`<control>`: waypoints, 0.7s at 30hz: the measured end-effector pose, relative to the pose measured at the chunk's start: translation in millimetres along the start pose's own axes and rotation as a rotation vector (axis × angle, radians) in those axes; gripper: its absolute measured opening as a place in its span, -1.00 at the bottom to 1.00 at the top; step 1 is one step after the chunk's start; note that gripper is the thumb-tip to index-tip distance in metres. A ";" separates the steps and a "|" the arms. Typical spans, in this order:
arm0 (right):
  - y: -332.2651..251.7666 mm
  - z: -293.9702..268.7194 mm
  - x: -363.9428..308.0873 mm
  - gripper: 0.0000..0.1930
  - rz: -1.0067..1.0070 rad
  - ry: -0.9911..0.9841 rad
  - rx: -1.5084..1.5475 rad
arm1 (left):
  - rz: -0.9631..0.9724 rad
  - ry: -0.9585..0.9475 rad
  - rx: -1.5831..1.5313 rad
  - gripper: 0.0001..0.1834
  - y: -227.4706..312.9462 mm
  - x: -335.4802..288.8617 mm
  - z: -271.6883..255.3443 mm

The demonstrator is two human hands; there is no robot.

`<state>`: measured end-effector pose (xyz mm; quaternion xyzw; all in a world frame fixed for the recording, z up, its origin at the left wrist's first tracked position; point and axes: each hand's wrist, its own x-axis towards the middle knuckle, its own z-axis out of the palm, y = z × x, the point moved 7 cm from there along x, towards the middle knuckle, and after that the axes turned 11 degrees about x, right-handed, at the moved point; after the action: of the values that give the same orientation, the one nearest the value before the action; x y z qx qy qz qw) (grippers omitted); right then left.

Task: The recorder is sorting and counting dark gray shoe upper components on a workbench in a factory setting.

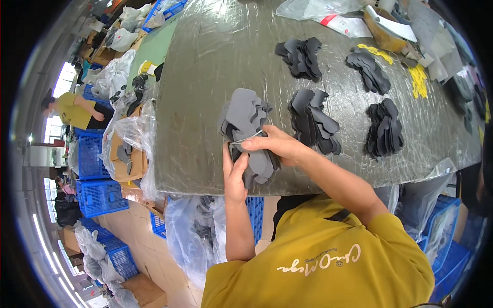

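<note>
A bundle of flat grey sole-shaped pieces (245, 110) is held near the front edge of the table, with a thin light band (246, 139) across its middle. My left hand (236, 174) closes round the near side of the bundle, thumb up along it. From the right, my right hand (275, 142) grips the bundle at the band, its thumb pressed on top. The fingers under the bundle are hidden. To the right lie similar dark grey stacks: one (314, 120) beside my right hand, one (302, 57) farther back, and others (368, 69) (385, 128) at the far right.
A dark table (200, 66) wrapped in clear film spreads out before me. Yellow gloves (418, 81), a tan basket (384, 33) and plastic bags (318, 7) sit at its back right. Blue crates (102, 197) stand to the left, where another person (77, 110) is.
</note>
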<state>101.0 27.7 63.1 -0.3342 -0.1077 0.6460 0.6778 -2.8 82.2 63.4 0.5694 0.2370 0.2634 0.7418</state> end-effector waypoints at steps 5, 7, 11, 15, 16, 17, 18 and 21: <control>-0.6 -19.0 -11.5 -0.18 -0.050 0.162 0.191 | 0.424 0.369 0.946 -0.61 45.8 -11.2 9.9; -0.7 -23.9 -11.2 -0.22 -0.075 0.140 0.097 | 0.634 0.429 1.034 -0.77 65.4 -20.2 21.7; -0.5 -27.6 -10.1 -0.28 -0.154 0.133 -0.174 | 0.656 0.161 1.245 -0.80 59.8 2.8 37.0; 9.0 -45.3 -4.1 -0.24 -0.215 0.220 -0.314 | 0.642 -0.046 1.391 -0.85 49.8 16.3 36.2; 11.2 -48.9 -4.3 -0.23 -0.207 0.239 -0.308 | 0.643 -0.055 1.388 -0.85 52.7 15.9 37.5; 12.2 -51.5 -3.6 -0.23 -0.210 0.248 -0.305 | 0.723 -0.097 1.473 -0.86 56.6 12.3 44.3; 9.5 -52.1 -3.4 -0.23 -0.235 0.263 -0.352 | 0.809 -0.142 1.553 -0.87 58.5 9.2 50.2; 11.4 -54.7 -0.5 -0.22 -0.277 0.309 -0.471 | 0.799 -0.267 1.676 -0.91 52.7 13.5 49.3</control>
<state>123.4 9.4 15.3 -0.5583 -0.1948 0.4464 0.6716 33.0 66.8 125.6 0.9828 0.0493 0.1745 -0.0348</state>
